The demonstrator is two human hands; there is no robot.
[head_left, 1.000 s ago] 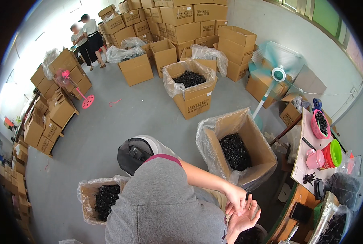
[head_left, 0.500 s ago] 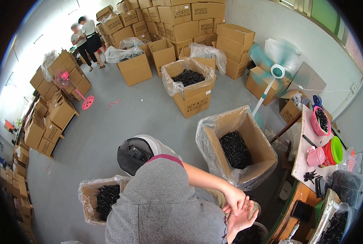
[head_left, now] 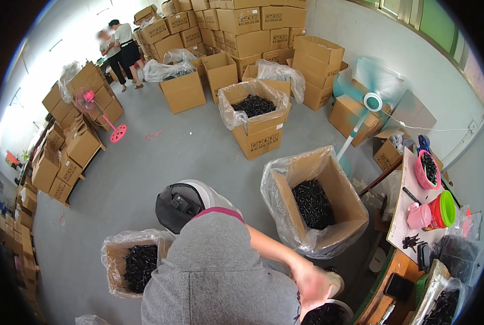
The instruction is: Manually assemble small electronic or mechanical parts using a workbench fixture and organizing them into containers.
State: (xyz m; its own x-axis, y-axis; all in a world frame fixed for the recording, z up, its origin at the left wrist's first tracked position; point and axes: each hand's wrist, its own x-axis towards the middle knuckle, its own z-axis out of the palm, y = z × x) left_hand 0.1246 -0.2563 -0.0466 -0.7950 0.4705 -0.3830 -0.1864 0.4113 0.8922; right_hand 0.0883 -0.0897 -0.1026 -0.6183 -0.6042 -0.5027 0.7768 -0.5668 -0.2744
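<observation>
My left arm reaches out of a grey short sleeve with a dark red edge. Its hand, my left hand [head_left: 310,280], is smeared by motion, so its fingers do not show clearly. Just under it, and mostly covered, is what shows of my right hand [head_left: 310,306], close against the left one. I cannot make out anything held in either hand. Below the hands stands a round pale tub [head_left: 347,310] with small black parts [head_left: 324,314] in it. A large plastic-lined carton [head_left: 348,195] holding thin black parts [head_left: 313,203] stands just beyond my left forearm.
At right, a worktable [head_left: 399,216] carries a pink basket [head_left: 427,169], a pink cup [head_left: 419,216], a green-rimmed red bucket [head_left: 442,210] and a phone [head_left: 401,286]. A running fan [head_left: 372,102], stacked cartons [head_left: 242,43] and two people [head_left: 124,49] are farther off.
My left hand's pinched fingers were over my open right palm. Now the hands overlap, blurred, and the right palm is mostly covered. The view has shifted slightly.
</observation>
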